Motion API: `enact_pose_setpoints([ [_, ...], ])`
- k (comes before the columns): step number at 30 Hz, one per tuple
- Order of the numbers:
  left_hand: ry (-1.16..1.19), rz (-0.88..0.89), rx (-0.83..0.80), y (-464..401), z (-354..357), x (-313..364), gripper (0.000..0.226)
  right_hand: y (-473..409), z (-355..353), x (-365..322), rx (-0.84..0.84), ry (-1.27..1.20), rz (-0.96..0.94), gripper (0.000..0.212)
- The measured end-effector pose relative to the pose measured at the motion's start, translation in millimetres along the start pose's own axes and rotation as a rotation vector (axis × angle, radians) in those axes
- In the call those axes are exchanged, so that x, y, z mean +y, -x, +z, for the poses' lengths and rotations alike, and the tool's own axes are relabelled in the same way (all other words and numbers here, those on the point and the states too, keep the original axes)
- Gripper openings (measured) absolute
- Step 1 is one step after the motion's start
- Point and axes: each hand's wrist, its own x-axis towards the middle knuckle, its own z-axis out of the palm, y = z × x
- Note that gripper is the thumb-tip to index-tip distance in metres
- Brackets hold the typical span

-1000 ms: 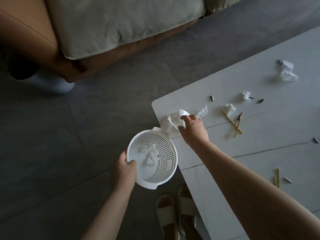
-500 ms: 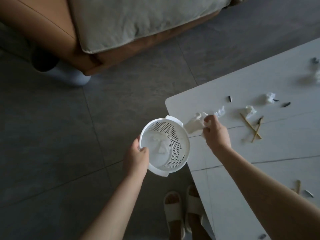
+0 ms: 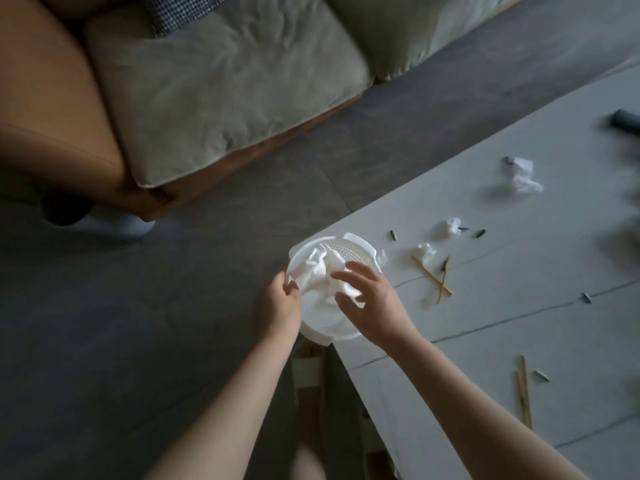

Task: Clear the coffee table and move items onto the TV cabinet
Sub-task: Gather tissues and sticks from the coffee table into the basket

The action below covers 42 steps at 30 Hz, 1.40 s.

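My left hand (image 3: pixel 278 306) grips the rim of a white perforated plastic basket (image 3: pixel 323 329) held at the corner of the white coffee table (image 3: pixel 519 323). Crumpled white tissue (image 3: pixel 320 268) lies inside the basket. My right hand (image 3: pixel 372 301) hovers over the basket with fingers spread and nothing in them. On the table lie more tissue wads (image 3: pixel 523 174), small tissue scraps (image 3: pixel 427 252), crossed wooden sticks (image 3: pixel 436 277) and several dark seeds (image 3: pixel 479 233).
A sofa with grey cushions (image 3: pixel 221 84) and tan arm (image 3: pixel 52 109) stands behind, across a grey tiled floor (image 3: pixel 138 306). More sticks (image 3: pixel 524 389) lie near the table's front. A dark cylinder (image 3: pixel 625 121) sits at the far right. My sandalled feet (image 3: pixel 308 372) stand below.
My right hand carried the tissue wad from the table corner into the basket and let go of it. The basket has come up beside the table corner. The view shifted left.
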Motion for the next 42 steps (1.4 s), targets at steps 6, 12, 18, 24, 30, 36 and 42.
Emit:
enact_pose_setpoints([
  [6, -0.247, 0.173, 0.042, -40, 0, 31, 0.016, -12, -29, 45, 0.371, -0.100, 0.310, 0.019],
  [12, -0.318, 0.292, -0.013, -90, 4, 45, 0.016, -48, -11, 94, 0.308, 0.014, 0.614, 0.037],
  [18, -0.296, 0.394, -0.052, -132, 11, 50, 0.026, -89, 24, 112, 0.108, 0.187, 0.684, 0.055],
  [24, -0.245, 0.454, -0.132, -158, 21, 54, 0.029, -108, 44, 117, 0.213, 0.043, 0.779, 0.006],
  [30, -0.060, 0.479, -0.296, -162, 30, 67, 0.046, -100, 17, 105, 0.805, -0.212, 0.798, 0.014],
  [36, -0.032, 0.437, -0.379, -161, 37, 85, 0.049, -104, -11, 42, 0.742, -0.158, 0.359, 0.014],
  [42, -0.034, 0.375, -0.370, -160, 36, 94, 0.044, -111, -23, 44, 0.556, -0.044, 0.414, 0.029],
])
